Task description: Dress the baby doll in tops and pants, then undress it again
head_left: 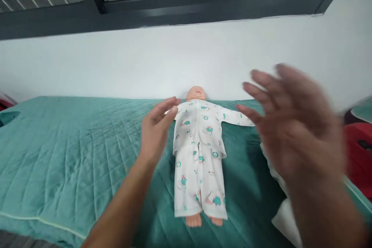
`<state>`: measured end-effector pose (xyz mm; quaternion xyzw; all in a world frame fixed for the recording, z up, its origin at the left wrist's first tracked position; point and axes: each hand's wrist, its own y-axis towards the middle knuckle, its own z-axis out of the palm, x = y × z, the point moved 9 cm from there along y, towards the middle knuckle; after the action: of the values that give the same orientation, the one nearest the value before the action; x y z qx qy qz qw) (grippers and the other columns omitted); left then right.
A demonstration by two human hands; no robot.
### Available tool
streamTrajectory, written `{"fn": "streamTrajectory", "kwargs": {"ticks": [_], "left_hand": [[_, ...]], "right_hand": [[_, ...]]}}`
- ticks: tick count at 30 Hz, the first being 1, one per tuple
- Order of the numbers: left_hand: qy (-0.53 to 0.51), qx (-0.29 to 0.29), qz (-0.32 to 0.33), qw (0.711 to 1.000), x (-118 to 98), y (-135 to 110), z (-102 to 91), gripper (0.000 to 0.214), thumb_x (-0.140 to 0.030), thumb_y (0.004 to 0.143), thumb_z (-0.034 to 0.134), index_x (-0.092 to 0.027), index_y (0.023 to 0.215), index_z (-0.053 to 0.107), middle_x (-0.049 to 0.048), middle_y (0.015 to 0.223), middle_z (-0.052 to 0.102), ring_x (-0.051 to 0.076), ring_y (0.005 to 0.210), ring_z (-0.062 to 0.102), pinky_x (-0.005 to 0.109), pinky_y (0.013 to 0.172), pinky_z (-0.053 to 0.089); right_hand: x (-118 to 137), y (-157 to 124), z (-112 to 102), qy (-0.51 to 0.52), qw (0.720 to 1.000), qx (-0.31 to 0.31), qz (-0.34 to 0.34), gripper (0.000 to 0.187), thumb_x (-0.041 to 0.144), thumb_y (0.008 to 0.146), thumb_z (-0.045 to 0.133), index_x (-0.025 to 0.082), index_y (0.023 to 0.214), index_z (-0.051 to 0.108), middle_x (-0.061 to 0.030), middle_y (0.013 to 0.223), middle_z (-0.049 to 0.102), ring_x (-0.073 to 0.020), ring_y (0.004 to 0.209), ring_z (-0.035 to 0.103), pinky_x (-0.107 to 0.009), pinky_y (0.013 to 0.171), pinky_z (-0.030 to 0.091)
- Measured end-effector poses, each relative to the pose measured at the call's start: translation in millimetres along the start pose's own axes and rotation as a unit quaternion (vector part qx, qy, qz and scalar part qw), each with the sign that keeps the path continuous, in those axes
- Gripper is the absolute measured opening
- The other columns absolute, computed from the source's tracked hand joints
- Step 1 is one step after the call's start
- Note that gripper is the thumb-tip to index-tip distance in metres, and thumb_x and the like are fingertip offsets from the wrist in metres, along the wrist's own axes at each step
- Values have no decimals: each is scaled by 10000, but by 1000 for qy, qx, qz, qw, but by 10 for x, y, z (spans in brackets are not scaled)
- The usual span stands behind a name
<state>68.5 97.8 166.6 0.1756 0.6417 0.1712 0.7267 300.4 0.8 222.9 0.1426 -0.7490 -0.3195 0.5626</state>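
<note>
Fingers of the left hand [154,133] curl loosely at one white sleeve [181,109]; whether they grip it, I cannot tell. At their three o'clock, a bald baby doll [196,93] in white printed fabric pyjamas [192,139] lies on a green quilted cover [72,155], its long axis twelve to six, head at twelve. Blurred and farther off, the right hand [293,128] spreads its fingers, doll at nine o'clock.

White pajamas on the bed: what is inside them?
A doll, showing at the top, with its feet poking out at the bottom. The pajamas cover its torso, so anything worn beneath them cannot be seen.
</note>
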Motion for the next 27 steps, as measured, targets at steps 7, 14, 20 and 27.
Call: {"fn": "streamTrajectory", "kwargs": {"ticks": [7,14,20,27], "left_hand": [[179,69,-53,980,1130,717,570,287,-249,906,575,-171,1148,708,99,1261,719,232,1203,647,392,1088,481],[234,160,-9,959,1333,741,760,312,-254,967,460,-218,1156,706,43,1294,701,210,1244,608,380,1137,426],[232,183,-11,955,1317,733,774,350,-267,984,421,-228,1207,688,36,1357,660,196,1298,560,356,1164,383],[212,203,3,956,1296,723,815,395,-234,976,379,-198,1219,689,60,1367,642,169,1303,548,312,1172,356]], "right_hand": [[-1849,497,701,-84,988,-21,124,475,495,908,563,254,1317,558,-112,1392,596,-289,1326,529,-528,1117,433],[-2049,397,838,-129,980,87,123,438,489,932,517,306,1323,589,-50,1445,566,-264,1379,480,-503,1187,355],[-2099,432,921,-149,974,111,131,457,467,935,502,283,1347,579,-55,1510,504,-257,1441,409,-519,1240,262],[-2104,428,914,-150,972,114,142,434,483,930,504,315,1322,582,-36,1491,515,-264,1431,410,-529,1229,270]]}}
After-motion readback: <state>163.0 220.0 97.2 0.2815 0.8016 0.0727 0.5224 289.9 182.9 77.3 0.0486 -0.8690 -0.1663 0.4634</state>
